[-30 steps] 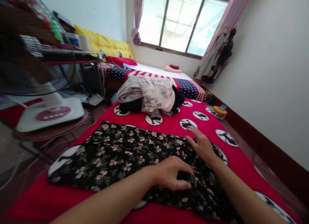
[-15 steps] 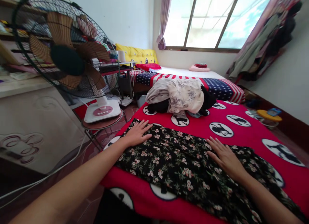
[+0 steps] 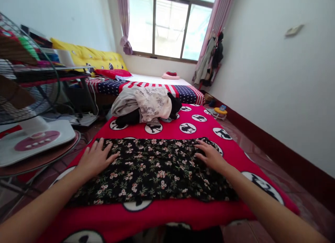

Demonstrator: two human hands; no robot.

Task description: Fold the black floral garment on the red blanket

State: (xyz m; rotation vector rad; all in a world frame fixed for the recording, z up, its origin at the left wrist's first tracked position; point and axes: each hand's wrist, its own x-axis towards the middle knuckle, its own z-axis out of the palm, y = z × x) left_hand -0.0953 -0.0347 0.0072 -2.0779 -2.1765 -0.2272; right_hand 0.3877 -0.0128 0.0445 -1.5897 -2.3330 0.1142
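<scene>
A black garment with a small flower print (image 3: pixel 154 169) lies spread flat across the near end of a red blanket with round black-and-white figures (image 3: pixel 204 129). My left hand (image 3: pixel 95 159) rests flat on the garment's left end, fingers spread and holding nothing. My right hand (image 3: pixel 210 155) lies flat on its right end, fingers stretched out toward the far edge. Both forearms reach in from the bottom corners.
A heap of clothes (image 3: pixel 146 105) sits further up the blanket. Behind it is a bed with a stars-and-stripes cover (image 3: pixel 183 91). A standing fan (image 3: pixel 28 131) on a round stool is at the left. A white wall runs along the right, over a strip of floor (image 3: pixel 261 159).
Both hands have slid outward to the garment's two ends, and it now lies straight across the blanket. A second ago my hands were close together on its right part.
</scene>
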